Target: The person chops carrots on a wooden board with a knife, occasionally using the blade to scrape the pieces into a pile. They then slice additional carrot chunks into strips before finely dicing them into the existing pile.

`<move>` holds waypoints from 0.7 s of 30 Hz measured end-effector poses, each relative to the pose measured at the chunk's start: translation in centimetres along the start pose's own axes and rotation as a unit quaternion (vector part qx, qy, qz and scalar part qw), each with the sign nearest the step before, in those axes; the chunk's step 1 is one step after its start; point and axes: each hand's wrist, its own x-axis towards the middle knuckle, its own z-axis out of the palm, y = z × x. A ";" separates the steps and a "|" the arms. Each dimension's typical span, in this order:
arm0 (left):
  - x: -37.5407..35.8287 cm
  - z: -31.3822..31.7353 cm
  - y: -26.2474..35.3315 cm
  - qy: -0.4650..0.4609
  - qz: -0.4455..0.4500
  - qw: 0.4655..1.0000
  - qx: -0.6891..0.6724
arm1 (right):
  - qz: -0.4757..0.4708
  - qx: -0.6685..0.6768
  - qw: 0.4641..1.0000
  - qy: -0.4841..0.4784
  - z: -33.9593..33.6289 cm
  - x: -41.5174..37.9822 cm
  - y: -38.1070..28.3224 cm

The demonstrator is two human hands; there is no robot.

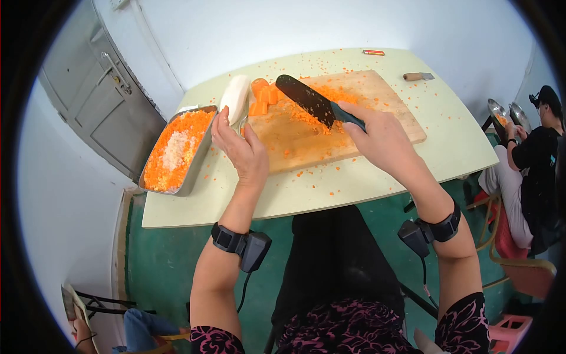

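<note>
My right hand (377,133) is closed on the handle of a black-bladed knife (306,97), tilted over the wooden cutting board (407,124). Chopped carrot (339,94) lies under and behind the blade. My left hand (242,144) is raised at the board's left edge, fingers apart, by a shiny metal piece that is partly hidden. Just beyond it are a peeled white radish (236,93) and some large orange carrot chunks (259,108). To the left, a metal tray (197,171) holds chopped carrot with a pale chopped heap (175,150) on top.
A wooden-handled scraper (417,76) and a small red packet (374,52) rest on the pale table (460,141). At the right, a seated person (533,159) holds metal bowls. Another person's legs (144,330) show at lower left. A grey door (103,82) stands behind.
</note>
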 end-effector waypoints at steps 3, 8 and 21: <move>0.0 0.1 0.0 0.014 0.006 1.000 0.008 | -0.056 0.037 0.998 -0.002 0.1 -1.3 -0.3; 0.4 -0.5 -0.3 0.056 -0.012 0.998 -0.021 | -0.092 0.007 0.994 -0.060 1.3 -2.8 -2.2; -0.4 0.2 -0.3 -0.067 0.021 0.996 0.055 | 0.054 -0.014 0.997 0.050 -1.6 1.9 2.7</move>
